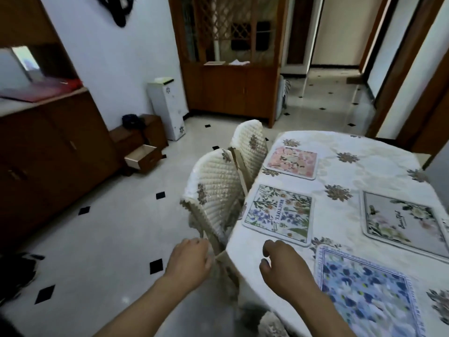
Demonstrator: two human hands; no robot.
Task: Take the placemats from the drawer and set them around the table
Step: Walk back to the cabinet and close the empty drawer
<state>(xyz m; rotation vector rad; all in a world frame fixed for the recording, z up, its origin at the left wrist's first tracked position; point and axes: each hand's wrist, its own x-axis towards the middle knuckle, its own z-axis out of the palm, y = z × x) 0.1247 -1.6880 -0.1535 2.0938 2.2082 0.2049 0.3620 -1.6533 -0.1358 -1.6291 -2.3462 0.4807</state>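
Four placemats (279,212) on table (340,171), two chairs (213,193) at its nine o'clock, one open drawer (143,158) at ten, left hand (189,261), right hand (283,267), fingers (268,248) loosely curled, empty

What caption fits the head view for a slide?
Four floral placemats on the table, left hand and right hand empty, drawer open.

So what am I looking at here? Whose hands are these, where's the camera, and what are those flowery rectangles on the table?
No machine here: a person wears a wide-angle camera on the head, looking down at their own hands. Four floral placemats lie on the cloth-covered table: a pink placemat, a green placemat, a pale placemat and a blue placemat. The right hand hangs loosely curled over the table edge, holding nothing. The left hand is curled beside a padded chair; whether it grips anything is unclear. Across the floor, a small drawer stands open.
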